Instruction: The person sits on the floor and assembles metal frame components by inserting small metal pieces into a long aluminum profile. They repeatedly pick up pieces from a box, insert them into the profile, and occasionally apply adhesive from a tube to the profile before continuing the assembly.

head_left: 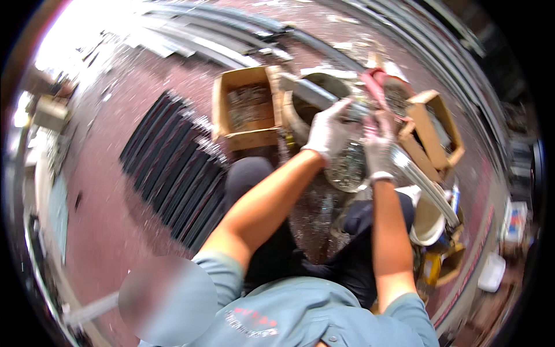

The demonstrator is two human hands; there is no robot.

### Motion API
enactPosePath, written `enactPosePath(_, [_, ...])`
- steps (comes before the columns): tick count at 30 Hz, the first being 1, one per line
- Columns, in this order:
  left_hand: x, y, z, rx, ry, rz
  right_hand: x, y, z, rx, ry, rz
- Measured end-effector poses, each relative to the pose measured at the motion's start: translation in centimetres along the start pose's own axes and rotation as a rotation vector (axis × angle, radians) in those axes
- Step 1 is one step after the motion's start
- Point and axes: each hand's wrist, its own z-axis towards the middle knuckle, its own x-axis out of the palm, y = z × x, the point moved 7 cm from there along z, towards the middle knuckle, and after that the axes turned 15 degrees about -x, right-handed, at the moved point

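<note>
The dark red floor carries a slanting row of dark strips laid side by side, an open cardboard box near them and, farther off, long grey profiles lying together

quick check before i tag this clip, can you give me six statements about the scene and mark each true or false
1. The left grip and the right grip are both gloved. True.
2. They are spread wide apart. False: they are close together.
3. Dark strips lie side by side on the reddish floor. True.
4. Small glinting pieces show between the two grips, a little lower in the picture. True.
5. Those strips lie at the picture's right edge. False: they lie left of an open cardboard box.
6. The shirt reaches the wrists. False: its blue-grey sleeves are short.
</note>
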Motion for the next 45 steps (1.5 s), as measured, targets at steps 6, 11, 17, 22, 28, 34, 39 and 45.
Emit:
enactPosePath(6, [2.2,0.3,-1.5,0.226,-0.046,0.150,0.1,-4.7,-1.4,0.200,0.032,0.217])
enactPosePath(11, [5.7,0.1,-1.6,0.253,0.076,0.184,-4.4,-7.0,-0.9,0.207,0.025,0.156])
enactPosePath(17, [5.1,1.0,1.5,0.135,0.053,0.062,-15.0,-10.7,2.6,0.227,-0.078,-0.221])
enactPosePath(22, [5.7,-0.4,2.9,0.028,0.042,-0.110,-23.4,-21.2,-0.7,0.509,0.091,-0.768])
enactPosePath(28, [7.2,0.0,3.3,-0.095,0.089,-0.226,-23.1,-26.4,-3.9,0.654,0.317,-0.860])
enactPosePath(34, [8.5,0.2,3.7,-0.087,0.088,-0.235,-21.1,-28.6,-6.1,0.590,0.236,-0.676])
enactPosePath(39, [9.7,-0.3,3.7,-0.143,0.124,-0.341,-21.1,-28.4,-7.4,0.533,0.171,-0.614])
enactPosePath(45, [11.2,0.1,3.8,-0.198,0.137,-0.310,-22.0,-30.1,-8.8,0.347,0.149,-0.623])
